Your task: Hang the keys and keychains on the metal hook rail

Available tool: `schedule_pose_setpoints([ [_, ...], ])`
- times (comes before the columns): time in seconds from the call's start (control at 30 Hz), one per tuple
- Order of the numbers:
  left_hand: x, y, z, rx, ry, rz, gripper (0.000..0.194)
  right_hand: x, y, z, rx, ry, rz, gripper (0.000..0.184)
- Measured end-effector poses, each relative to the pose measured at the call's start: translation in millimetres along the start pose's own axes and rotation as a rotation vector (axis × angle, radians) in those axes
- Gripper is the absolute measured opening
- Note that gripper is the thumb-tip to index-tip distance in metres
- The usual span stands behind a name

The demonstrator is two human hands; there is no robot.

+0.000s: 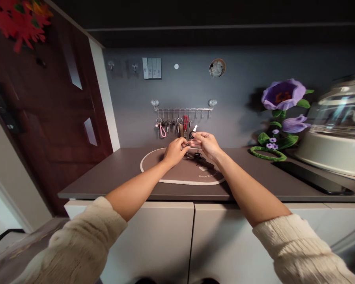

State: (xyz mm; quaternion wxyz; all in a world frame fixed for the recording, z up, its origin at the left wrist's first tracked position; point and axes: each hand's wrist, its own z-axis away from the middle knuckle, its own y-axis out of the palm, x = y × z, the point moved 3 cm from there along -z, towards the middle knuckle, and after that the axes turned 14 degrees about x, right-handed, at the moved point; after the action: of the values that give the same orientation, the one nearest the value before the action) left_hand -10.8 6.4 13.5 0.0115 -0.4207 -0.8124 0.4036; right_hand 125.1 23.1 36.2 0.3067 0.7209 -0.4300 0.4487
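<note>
My right hand (206, 142) is closed in a pinch on a key (192, 135) with a black head, its silver blade pointing up. Close against it, my left hand (176, 150) pinches what looks like a small metal key ring, mostly covered by the fingers. Both hands are above a brown oval mat (177, 173) with a pale rim. Just below them, a dark bunch of keys (197, 156) with a black strap (206, 163) lies on the mat. Whether this bunch joins the ring in my fingers is hard to see.
Behind my hands, a hook rail (183, 109) on the grey wall carries several key sets, one with a pink loop (162, 130). To the right are a black phone (313, 177), purple crafted flowers (284, 96) and a white appliance (334, 146). A dark red door (53, 130) stands left.
</note>
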Motion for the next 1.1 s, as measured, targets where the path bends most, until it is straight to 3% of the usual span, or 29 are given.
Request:
schedule_pose_setpoints([
  [0.43,12,-6.5,-4,-0.072,-0.03,0.006,0.011,-5,-3,-2,0.0,-0.018,-0.049,0.015],
  [0.6,16,-12.1,-5,-0.15,-0.063,0.015,0.014,-10,-5,-3,-0.018,0.061,-0.091,0.014],
  [0.73,18,-17.3,-6,-0.194,-0.103,0.013,0.015,-19,-7,-4,0.046,0.125,-0.12,0.025],
  [1.0,18,-21.4,-6,-0.22,-0.105,0.021,0.014,-28,-2,-3,0.184,0.181,0.065,0.029],
  [1.1,16,-20.4,-6,-0.215,-0.075,0.041,0.013,-26,2,-3,0.216,0.134,0.175,0.03],
])
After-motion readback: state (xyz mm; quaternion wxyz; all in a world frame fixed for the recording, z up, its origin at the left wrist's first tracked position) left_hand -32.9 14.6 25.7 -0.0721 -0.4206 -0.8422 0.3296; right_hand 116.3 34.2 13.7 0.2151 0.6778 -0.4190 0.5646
